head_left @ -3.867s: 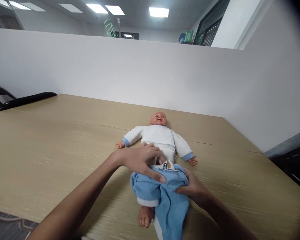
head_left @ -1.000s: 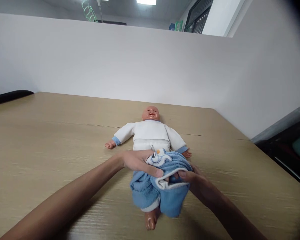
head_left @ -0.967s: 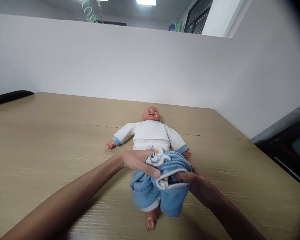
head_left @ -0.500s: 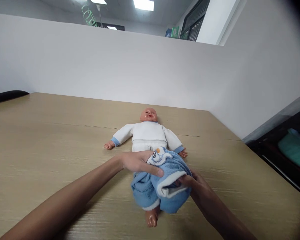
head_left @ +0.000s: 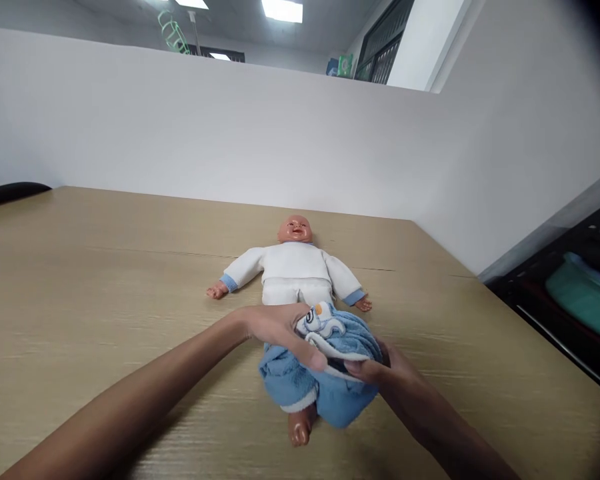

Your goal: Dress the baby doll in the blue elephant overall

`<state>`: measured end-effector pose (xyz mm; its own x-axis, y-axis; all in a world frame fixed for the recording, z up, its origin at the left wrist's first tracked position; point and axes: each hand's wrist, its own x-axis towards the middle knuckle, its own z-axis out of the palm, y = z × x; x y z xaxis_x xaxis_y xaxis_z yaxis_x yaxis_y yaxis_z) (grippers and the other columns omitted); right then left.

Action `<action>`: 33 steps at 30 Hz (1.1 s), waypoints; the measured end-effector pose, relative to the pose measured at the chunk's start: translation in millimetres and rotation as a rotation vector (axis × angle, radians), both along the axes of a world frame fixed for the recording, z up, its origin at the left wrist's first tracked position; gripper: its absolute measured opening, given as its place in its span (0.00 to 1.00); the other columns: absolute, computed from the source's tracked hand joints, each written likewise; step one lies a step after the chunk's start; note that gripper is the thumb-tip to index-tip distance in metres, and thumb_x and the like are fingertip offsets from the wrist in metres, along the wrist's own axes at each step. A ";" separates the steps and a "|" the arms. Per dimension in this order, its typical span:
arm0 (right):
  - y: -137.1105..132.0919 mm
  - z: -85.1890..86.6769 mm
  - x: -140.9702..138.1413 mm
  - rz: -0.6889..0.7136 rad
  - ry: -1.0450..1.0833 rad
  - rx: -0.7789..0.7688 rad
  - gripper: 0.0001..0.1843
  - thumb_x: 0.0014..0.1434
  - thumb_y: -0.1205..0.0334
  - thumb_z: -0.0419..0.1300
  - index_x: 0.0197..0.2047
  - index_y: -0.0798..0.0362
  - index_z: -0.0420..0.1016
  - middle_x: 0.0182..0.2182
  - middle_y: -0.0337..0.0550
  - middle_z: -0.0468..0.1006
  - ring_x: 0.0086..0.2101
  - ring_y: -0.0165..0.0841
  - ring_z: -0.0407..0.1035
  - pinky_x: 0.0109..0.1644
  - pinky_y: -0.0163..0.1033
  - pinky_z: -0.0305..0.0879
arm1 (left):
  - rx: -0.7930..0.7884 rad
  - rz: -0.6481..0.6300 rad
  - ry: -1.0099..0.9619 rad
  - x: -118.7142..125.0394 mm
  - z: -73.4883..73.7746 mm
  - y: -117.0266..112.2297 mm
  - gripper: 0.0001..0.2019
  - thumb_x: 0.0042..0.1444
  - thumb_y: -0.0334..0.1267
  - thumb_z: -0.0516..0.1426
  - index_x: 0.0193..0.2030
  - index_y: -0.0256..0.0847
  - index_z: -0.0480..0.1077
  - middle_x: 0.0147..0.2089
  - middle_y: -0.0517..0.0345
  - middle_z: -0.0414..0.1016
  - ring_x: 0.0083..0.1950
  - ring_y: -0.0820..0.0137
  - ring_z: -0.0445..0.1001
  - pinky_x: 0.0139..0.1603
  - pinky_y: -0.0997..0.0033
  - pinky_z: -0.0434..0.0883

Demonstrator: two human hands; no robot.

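A baby doll (head_left: 296,261) in a white top with blue cuffs lies face up on the wooden table, its feet towards me. Blue fleecy trousers (head_left: 347,400) with white trim and an embroidered animal patch are bunched round its legs. One bare foot (head_left: 299,428) pokes out of a leg hem; the other foot is hidden. My left hand (head_left: 283,333) is closed on the cloth beside the patch, thumb on top. At the other side, my right hand (head_left: 380,367) grips the white-edged opening of the trousers, with its thumb at the rim and its other fingers mostly hidden.
The wooden table (head_left: 105,287) reaches to a white partition wall (head_left: 205,133). On the right stands a dark rack (head_left: 530,293) holding a teal item (head_left: 585,297). A black curved edge (head_left: 15,193) shows at the far left.
The white-edged trouser opening has been drawn back and narrowed between my hands. My left thumb has moved down to its edge, and more of the doll's white lower body shows.
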<state>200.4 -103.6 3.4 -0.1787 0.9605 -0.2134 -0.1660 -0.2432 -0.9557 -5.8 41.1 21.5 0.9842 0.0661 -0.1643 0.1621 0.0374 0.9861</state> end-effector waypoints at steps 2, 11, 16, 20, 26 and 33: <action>-5.1 -3.2 -2.4 -0.041 0.008 0.013 0.31 0.53 0.51 0.77 0.59 0.47 0.81 0.51 0.47 0.86 0.53 0.49 0.78 0.59 0.52 0.73 | 0.069 -0.012 -0.001 3.6 1.3 -2.2 0.17 0.50 0.47 0.72 0.39 0.40 0.75 0.41 0.59 0.78 0.48 0.62 0.76 0.57 0.64 0.73; -26.2 -20.7 -19.9 -0.338 -0.125 0.063 0.33 0.59 0.44 0.72 0.64 0.46 0.76 0.60 0.51 0.81 0.59 0.52 0.75 0.64 0.55 0.72 | 0.293 0.234 0.228 5.2 18.1 -14.1 0.10 0.54 0.44 0.61 0.39 0.42 0.74 0.45 0.61 0.78 0.53 0.60 0.75 0.55 0.67 0.70; -53.9 -40.8 -36.4 -0.432 -0.387 0.055 0.36 0.58 0.45 0.70 0.66 0.47 0.75 0.59 0.53 0.82 0.63 0.54 0.73 0.66 0.57 0.71 | 0.406 0.206 0.311 6.1 17.8 -21.0 0.15 0.56 0.47 0.62 0.47 0.41 0.75 0.49 0.58 0.81 0.53 0.58 0.79 0.51 0.66 0.72; -70.6 -57.6 -49.5 -0.632 -0.605 0.095 0.34 0.58 0.44 0.67 0.63 0.52 0.76 0.59 0.55 0.82 0.61 0.53 0.75 0.63 0.48 0.75 | 0.574 0.147 0.243 9.6 12.3 -26.6 0.16 0.53 0.43 0.64 0.47 0.40 0.74 0.45 0.57 0.81 0.46 0.61 0.79 0.45 0.67 0.72; -69.1 -53.1 -55.7 -0.704 -0.725 0.118 0.25 0.63 0.40 0.57 0.48 0.52 0.79 0.41 0.48 0.87 0.41 0.45 0.83 0.39 0.37 0.77 | 0.882 0.112 0.357 13.0 7.7 -36.9 0.28 0.51 0.49 0.67 0.57 0.39 0.73 0.48 0.47 0.81 0.47 0.53 0.80 0.42 0.62 0.73; -84.8 -87.4 -52.9 -0.706 -1.041 0.067 0.24 0.59 0.42 0.58 0.49 0.50 0.78 0.34 0.47 0.86 0.34 0.49 0.81 0.36 0.44 0.74 | 1.031 0.097 0.406 12.8 0.4 -47.6 0.35 0.49 0.46 0.70 0.63 0.46 0.66 0.46 0.50 0.80 0.46 0.49 0.80 0.41 0.60 0.74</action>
<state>147.5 -188.3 -84.0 0.6002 0.7924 0.1085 0.5983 -0.3548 -0.7184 7.0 -6.6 21.9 0.8529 0.4303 -0.2956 0.5209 -0.7393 0.4267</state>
